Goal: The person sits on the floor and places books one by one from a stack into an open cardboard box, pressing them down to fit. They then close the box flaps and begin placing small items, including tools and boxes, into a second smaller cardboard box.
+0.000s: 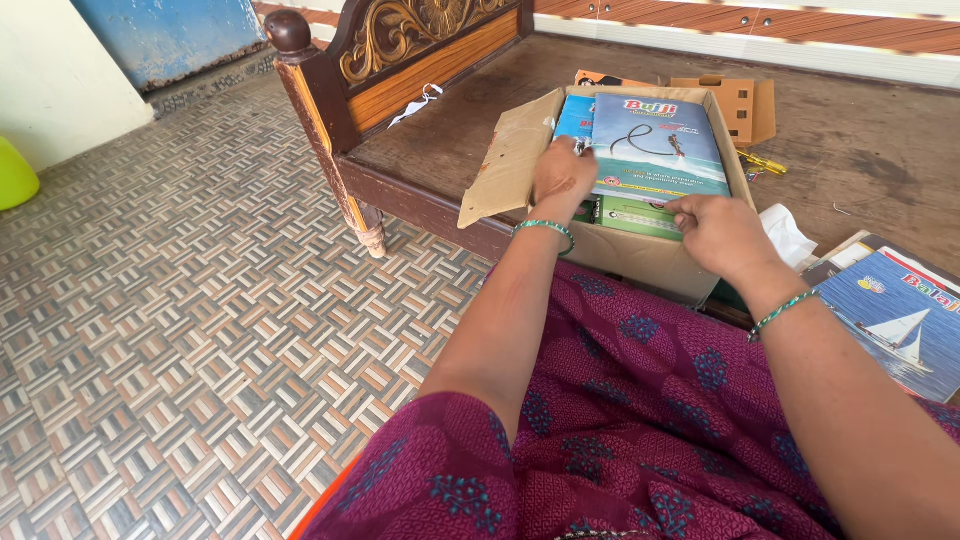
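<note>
One cardboard box; three blue notebooks visible; one green packet; two bangled hands.

We get bright, even daylight, soft shadows only. Mild glare on the glossy book cover. Focus sharp centre; slight wide-angle stretch near edges, no motion blur.

the left hand covers the near left corner of the blue notebook in the cardboard box, hiding its fingertips and the books beneath, while another notebook is cut off by the right edge, and small yellow bits are too tiny to identify.
</note>
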{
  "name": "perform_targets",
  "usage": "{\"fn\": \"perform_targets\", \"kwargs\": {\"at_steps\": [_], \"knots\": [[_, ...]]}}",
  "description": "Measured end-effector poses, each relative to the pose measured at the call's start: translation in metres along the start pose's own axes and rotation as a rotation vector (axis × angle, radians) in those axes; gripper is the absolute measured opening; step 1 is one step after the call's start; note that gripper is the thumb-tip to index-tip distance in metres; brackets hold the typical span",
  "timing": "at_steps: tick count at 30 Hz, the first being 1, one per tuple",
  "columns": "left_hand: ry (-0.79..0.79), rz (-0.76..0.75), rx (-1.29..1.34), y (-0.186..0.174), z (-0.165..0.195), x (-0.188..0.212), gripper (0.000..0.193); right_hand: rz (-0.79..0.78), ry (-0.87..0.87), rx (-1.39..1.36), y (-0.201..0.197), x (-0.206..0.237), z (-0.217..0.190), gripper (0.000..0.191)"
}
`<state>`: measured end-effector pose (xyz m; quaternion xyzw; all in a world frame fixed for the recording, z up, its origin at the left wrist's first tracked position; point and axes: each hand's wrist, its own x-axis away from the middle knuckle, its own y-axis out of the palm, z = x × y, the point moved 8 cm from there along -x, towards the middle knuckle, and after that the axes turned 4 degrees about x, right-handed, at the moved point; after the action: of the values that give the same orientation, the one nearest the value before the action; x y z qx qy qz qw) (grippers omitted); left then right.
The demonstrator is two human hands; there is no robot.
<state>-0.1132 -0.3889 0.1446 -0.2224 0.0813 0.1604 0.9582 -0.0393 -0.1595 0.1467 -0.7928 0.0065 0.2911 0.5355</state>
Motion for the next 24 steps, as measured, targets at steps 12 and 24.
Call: {"fn": "perform_targets", "kwargs": {"at_steps": [12,24], "knots": [[0.14,-0.167,-0.419,0.031,0.005,0.015,0.042,-0.132,0.27,-0.023,0.008,0.006,0.033,0.032],[0.314,-0.153,-0.544,0.063,0.059,0.012,0.021,0.371,0.208,-0.517,-0.076,0.041,0.148,0.009]]}}
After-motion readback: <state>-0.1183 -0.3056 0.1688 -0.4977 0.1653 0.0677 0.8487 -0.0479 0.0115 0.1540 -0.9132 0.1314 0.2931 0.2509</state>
